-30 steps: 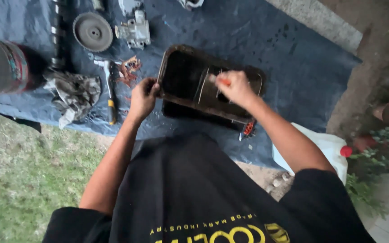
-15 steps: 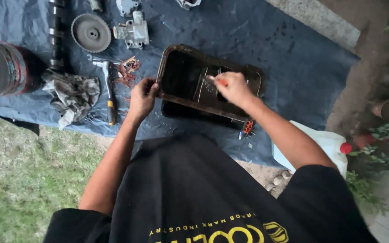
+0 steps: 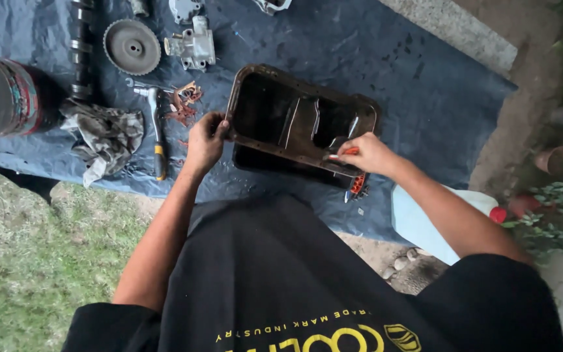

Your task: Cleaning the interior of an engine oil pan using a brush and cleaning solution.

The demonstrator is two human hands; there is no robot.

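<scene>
Nearest the camera, 2 bare forearms reach out over a black shirt toward a dark blue tarp (image 3: 425,85) spread on the ground. The right hand (image 3: 367,154) is closed around a small tool with an orange-red handle (image 3: 350,151), its tip pressed to the near rim of a metal pan (image 3: 301,120). The left hand (image 3: 204,140) grips the pan's left rim, fingers curled over the edge and thumb on the outside, steadying it.

The pan sits in the middle of the tarp, tilted up on its near edge, open side to the camera. It is a deep, dark, rusty stamped-steel tray with a flat flange around the top and a baffle inside. It looks stiff and fairly heavy, probably oily and so slick to the touch; the flange edges may be sharp. The flat rim at the 2 short ends is the likely best hold, with both hands for lifting.

Just under the right wrist lies another red-handled tool (image 3: 357,186). To the left are a ratchet wrench (image 3: 156,130) and a grey rag (image 3: 105,137). Farther off lie a toothed wheel (image 3: 131,47), a camshaft (image 3: 81,49) and a cast metal housing (image 3: 191,44).
</scene>
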